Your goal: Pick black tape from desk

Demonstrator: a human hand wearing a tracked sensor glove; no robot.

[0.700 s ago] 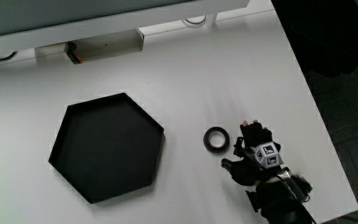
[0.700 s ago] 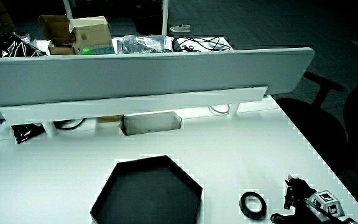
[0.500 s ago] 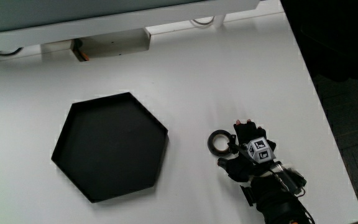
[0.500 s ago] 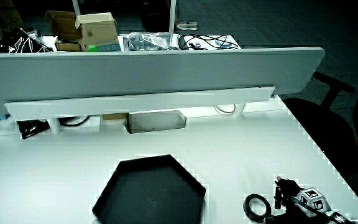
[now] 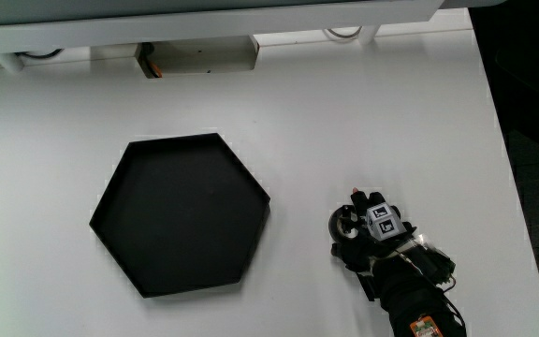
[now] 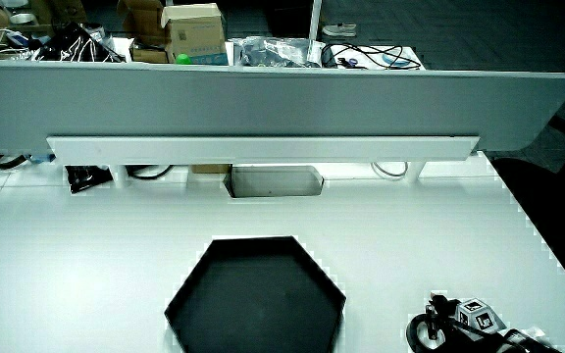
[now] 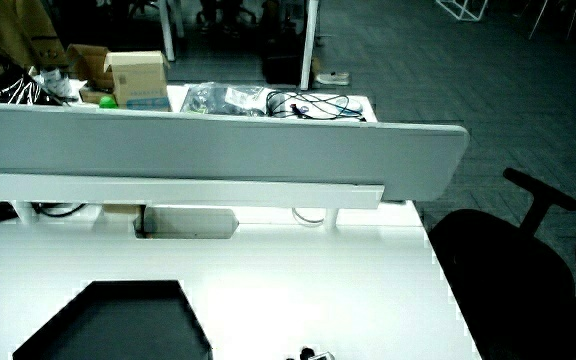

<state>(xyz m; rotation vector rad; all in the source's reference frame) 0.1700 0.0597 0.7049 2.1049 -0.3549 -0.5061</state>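
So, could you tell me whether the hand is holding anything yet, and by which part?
The hand lies over the tape on the table, fingers at its ring; whether it grips cannot be told.

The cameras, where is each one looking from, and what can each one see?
Main view: from above, straight down on the table, black hexagonal tray and the hand over the black tape.
Side view: forward across the tray to the partition; hand on tape.
Side view: same direction, tray corner only; barely any hand.
Shared: tray, table, partition.
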